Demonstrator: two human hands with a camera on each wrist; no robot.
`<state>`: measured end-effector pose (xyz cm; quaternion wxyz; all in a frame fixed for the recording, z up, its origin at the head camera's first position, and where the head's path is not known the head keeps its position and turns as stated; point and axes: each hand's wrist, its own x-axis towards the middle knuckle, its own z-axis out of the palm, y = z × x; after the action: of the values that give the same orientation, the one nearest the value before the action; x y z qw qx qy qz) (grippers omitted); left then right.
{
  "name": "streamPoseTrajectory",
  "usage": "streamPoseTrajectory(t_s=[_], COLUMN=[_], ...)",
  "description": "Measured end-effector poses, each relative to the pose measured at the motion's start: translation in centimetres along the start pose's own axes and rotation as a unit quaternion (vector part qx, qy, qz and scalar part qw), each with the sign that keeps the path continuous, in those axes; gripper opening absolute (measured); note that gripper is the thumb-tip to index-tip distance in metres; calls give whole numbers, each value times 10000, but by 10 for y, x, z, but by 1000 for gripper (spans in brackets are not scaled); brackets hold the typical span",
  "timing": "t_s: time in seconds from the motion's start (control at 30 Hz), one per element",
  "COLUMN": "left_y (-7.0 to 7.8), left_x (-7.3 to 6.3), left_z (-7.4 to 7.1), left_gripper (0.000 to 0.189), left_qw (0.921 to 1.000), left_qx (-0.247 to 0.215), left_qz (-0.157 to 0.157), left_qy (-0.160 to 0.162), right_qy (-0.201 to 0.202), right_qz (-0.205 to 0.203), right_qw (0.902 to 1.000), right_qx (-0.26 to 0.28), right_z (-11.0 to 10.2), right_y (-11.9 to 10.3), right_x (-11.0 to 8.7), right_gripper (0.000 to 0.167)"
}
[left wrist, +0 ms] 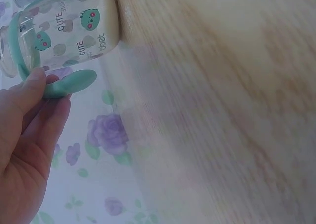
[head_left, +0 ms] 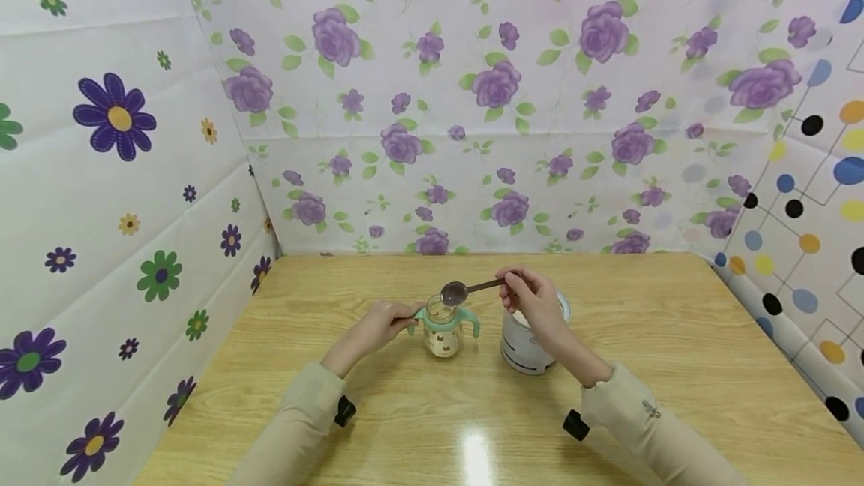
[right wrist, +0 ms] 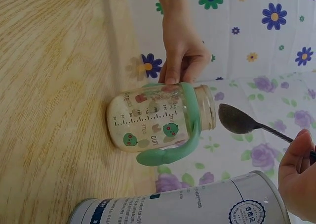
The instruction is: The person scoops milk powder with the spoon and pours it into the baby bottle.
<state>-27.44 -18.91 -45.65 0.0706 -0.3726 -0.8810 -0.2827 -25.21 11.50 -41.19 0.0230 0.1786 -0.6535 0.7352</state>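
Observation:
A clear baby bottle [head_left: 442,342] with a mint-green collar and two handles stands uncapped on the table, with cream-coloured contents at its bottom. My left hand [head_left: 379,327] pinches the bottle's left handle [left wrist: 69,84] between thumb and fingers. In my right hand [head_left: 536,306] is the thin handle of a dark spoon [head_left: 454,292], whose bowl is at the bottle's open mouth [right wrist: 207,107]. The right wrist view shows the spoon's bowl [right wrist: 238,119] just above the rim. Below my right hand, a white open can [head_left: 526,347] stands right of the bottle.
The wooden table [head_left: 418,418] reaches back to a curtain [head_left: 499,171] with purple flowers. Patterned sheets hang along the left [head_left: 101,231] and right [head_left: 810,246] sides. Each wrist carries a small black device [head_left: 345,411] below the sleeve.

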Motion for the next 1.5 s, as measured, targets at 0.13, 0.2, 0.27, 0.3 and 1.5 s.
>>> streamPoseTrajectory(t_s=[0.13,0.2,0.27,0.3,1.5], left_y=[1,2,3,3,1], left_x=[0,0,0,0,-1], left_z=[0,0,-1,-1,2], left_gripper=[26,30,30,27,38], left_qw=[10000,10000,10000,9999,9995], left_qx=[45,60,43,60,54], left_qz=[30,-4,-56,-94,-277], left_qy=[-15,-26,-46,-47,-124], right_qy=[51,69,77,73,251], right_qz=[43,51,58,58,-105], right_qw=[9999,9999,9999,9999,9993], right_qx=[75,108,118,134,270], right_z=[-1,-1,-1,-2,-14], right_y=[-1,-1,-2,-2,-1], right_x=[-1,-1,-1,-1,-1], right_gripper=[23,25,28,30,28])
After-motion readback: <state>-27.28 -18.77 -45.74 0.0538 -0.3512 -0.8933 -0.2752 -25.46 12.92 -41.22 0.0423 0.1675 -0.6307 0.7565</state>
